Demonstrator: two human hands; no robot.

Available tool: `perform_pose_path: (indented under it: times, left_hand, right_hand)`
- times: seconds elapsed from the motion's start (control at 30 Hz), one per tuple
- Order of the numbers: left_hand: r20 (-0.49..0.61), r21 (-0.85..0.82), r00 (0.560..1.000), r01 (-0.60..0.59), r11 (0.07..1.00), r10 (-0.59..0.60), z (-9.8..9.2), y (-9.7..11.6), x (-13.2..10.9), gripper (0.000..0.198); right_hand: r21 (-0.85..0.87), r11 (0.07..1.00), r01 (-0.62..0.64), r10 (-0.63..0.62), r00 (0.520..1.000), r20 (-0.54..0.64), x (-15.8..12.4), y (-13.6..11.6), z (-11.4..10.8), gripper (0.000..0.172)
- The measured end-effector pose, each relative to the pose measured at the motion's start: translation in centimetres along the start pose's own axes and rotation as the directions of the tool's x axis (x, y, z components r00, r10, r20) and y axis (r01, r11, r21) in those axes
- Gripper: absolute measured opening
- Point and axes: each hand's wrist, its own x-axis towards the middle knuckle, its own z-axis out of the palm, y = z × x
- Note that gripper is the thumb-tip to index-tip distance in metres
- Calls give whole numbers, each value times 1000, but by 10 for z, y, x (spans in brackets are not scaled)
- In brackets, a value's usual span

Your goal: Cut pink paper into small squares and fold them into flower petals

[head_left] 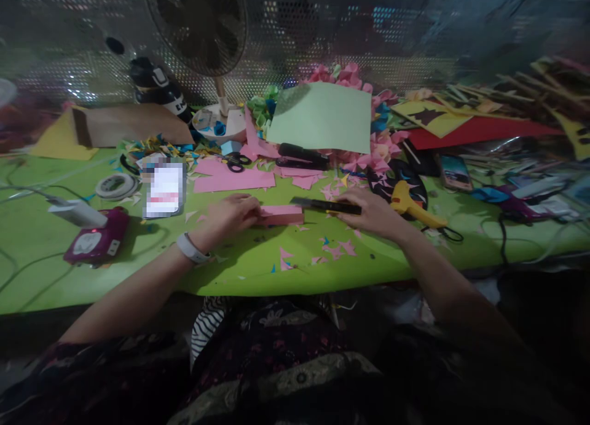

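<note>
My left hand (235, 213), with a pale band on its wrist, presses its fingers on the left end of a folded pink paper strip (283, 214) on the green table. My right hand (366, 211) is closed around a dark, slim utility knife (338, 207). The tool points left, its greyish front end at the strip's right end; whether it touches the paper I cannot tell. Small pink and blue paper scraps (338, 250) lie in front of the hands. Behind the strip are pink paper sheets (235, 180), scissors (237, 160) and a black stapler (302, 156).
A yellow glue gun (415, 206) lies right of my right hand, near a phone (455, 171). At left are a tape roll (116, 186), a lit phone (165, 190) and a purple power adapter (98, 237) with cables. Behind stand a fan (222, 102) and a green sheet (322, 114).
</note>
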Motion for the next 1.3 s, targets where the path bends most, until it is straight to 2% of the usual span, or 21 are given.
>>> perform_pose_path:
  times: [0.17,0.27,0.33,0.4,0.47,0.53,0.6,0.73,0.9,1.17,1.3]
  left_hand:
    - [-48,-13,998,32,999,-33,5,-4,-1,21]
    - [-119,56,991,69,996,-62,11,-8,2,30]
    - [-155,128,988,27,991,-7,15,-9,5,33]
    - [-105,199,990,-68,978,90,19,-10,7,39]
    - [37,218,986,-169,961,165,23,-11,7,50]
    - [177,194,964,-233,953,199,27,-13,5,61]
    - [248,170,945,-261,950,215,29,-13,3,71]
    - [249,141,943,-263,954,223,28,-12,1,75]
    - [280,139,938,-248,959,202,24,-10,2,80]
    - [291,150,939,-235,960,184,22,-6,2,78]
    - [308,179,935,-237,955,175,20,-3,2,81]
  right_hand:
    - [45,991,129,-133,985,106,1,8,-2,36]
    - [49,975,217,-220,972,84,9,17,0,36]
    - [35,967,253,-255,965,65,15,22,3,37]
    - [32,962,271,-272,960,66,21,27,8,38]
    - [31,961,276,-278,959,61,22,28,12,39]
    - [28,960,277,-278,960,36,19,27,14,37]
    - [30,962,271,-272,962,18,12,24,15,36]
    - [26,970,243,-242,970,-13,-2,16,20,36]
    - [10,972,233,-232,970,-66,0,6,30,36]
    - [25,963,267,-265,963,-54,-15,6,23,36]
    - [13,968,252,-250,966,-71,-13,-2,27,33]
